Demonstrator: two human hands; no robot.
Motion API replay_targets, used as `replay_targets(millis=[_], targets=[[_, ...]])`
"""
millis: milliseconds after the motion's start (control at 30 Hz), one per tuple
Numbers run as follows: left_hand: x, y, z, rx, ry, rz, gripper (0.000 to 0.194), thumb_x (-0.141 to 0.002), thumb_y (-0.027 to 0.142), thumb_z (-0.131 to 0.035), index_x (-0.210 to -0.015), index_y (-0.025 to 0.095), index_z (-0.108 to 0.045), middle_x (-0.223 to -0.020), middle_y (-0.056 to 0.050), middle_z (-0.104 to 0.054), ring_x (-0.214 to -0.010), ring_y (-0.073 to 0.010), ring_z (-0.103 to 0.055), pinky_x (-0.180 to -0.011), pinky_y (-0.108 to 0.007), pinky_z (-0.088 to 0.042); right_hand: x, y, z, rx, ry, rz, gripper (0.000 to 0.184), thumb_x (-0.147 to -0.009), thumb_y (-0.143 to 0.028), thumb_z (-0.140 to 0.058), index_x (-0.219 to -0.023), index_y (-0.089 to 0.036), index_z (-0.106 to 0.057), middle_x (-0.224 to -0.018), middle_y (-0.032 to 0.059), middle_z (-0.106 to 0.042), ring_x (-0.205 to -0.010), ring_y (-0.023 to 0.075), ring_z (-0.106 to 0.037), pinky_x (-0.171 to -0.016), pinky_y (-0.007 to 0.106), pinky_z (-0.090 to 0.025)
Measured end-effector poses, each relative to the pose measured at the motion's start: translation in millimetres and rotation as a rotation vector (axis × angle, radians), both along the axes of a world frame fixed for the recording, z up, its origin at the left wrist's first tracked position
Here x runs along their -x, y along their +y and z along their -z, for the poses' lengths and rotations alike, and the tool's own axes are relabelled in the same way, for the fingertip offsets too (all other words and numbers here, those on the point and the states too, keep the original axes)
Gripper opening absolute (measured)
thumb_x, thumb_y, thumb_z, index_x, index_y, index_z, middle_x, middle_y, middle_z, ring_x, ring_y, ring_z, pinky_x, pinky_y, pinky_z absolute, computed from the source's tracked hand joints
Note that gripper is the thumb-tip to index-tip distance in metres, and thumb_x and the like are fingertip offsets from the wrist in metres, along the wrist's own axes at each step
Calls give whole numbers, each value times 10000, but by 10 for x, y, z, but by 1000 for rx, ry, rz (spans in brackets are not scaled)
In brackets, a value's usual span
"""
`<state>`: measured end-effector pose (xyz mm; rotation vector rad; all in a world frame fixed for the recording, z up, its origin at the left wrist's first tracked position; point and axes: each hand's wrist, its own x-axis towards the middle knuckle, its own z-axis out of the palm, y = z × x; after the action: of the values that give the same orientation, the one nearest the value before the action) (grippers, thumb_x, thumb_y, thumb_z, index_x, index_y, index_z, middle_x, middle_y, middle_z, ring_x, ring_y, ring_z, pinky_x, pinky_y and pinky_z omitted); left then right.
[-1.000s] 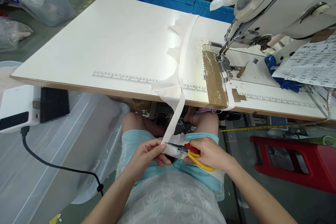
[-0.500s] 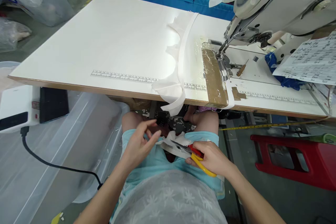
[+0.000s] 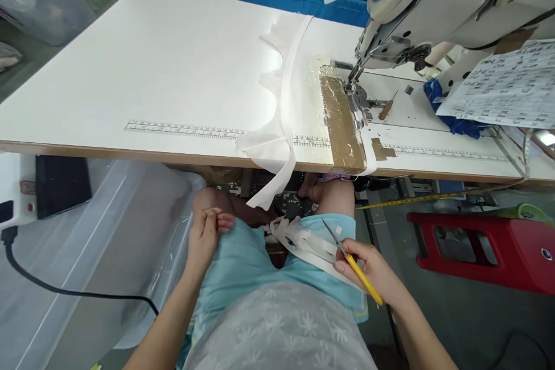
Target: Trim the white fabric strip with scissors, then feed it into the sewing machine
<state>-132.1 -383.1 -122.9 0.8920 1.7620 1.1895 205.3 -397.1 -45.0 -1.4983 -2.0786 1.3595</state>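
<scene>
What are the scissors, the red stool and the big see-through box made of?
The scissors look like shiny grey metal at the blades, with smooth yellow handles, probably plastic. The stool seems to be hard red plastic: it's slightly glossy, with molded-looking openings. The box is probably clear, smooth plastic, because light shines along its cloudy walls.
</scene>
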Motion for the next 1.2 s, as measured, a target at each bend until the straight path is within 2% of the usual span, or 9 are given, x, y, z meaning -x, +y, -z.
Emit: replay_targets(millis=[167,333,467,600,667,767,933,1100,1200], targets=[[-253,276,-283,-286,272,135,464,-843,532,-557,-1154,189,-588,-1283,-137,-570,-1231,-278,-506,-942,-389,-487,159,51,21,-5,-8,-38,379,-880,-517,-575,-698,-208,-453,-635,-28,-480,-585,126,-421,-541,235,-311],[-634,676,-555,-282,278,330,352,-840,535,-530,-840,198,-631,-922,-70,-660,-938,-233,-604,-870,-331,-483,216,53,-60,-36,12,-35,343,-883,-461,-582,-697,-211,-437,-640,-31,-479,-575,120,-401,-536,233,-308],[-456,453,-333,-88,280,241,407,-874,540,-396,-831,194,-606,-758,-43,-634,-724,-195,-604,-649,-276,-479,98,-79,16,38,90,56,320,-885,-452,-587,-723,-211,-454,-660,-27,-504,-586,123,-435,-547,232,-333],[50,-4,-20,171,373,81,304,-758,448,-513,-876,178,-587,-572,-15,-590,-527,-205,-564,-491,-277,-403,33,-160,134,96,133,96,334,-870,-445,-620,-715,-212,-438,-679,-25,-525,-601,124,-452,-561,230,-356],[196,-249,-3,272,417,25,341,-722,426,-562,-947,170,-582,-485,27,-534,-440,-195,-511,-456,-271,-366,38,-128,153,100,123,74,327,-871,-449,-615,-716,-209,-456,-670,-27,-522,-600,124,-455,-557,229,-355],[106,-520,-219,256,335,129,371,-831,481,-518,-1020,175,-608,-520,30,-541,-468,-172,-514,-493,-262,-394,94,-18,122,86,86,39,322,-876,-465,-595,-723,-202,-490,-654,-29,-507,-599,125,-448,-548,228,-348],[-441,-454,-697,46,-7,666,328,-951,395,-461,-1212,229,-569,-920,-38,-684,-746,-159,-620,-639,-241,-487,216,91,14,53,42,-30,320,-868,-461,-607,-722,-201,-491,-642,-38,-492,-586,115,-411,-536,224,-335],[-655,-233,-832,-142,321,632,298,-923,382,-533,-724,189,-644,-918,-71,-615,-664,-132,-535,-532,-226,-404,210,45,-100,112,45,-58,358,-890,-500,-565,-714,-201,-475,-652,-30,-487,-602,117,-407,-528,227,-327],[-662,-197,-860,-47,97,669,318,-921,429,-525,-751,184,-636,-967,-89,-657,-539,-97,-516,-487,-230,-418,194,50,-144,158,60,-90,389,-897,-535,-557,-723,-203,-451,-664,-30,-479,-615,116,-398,-540,228,-338]])
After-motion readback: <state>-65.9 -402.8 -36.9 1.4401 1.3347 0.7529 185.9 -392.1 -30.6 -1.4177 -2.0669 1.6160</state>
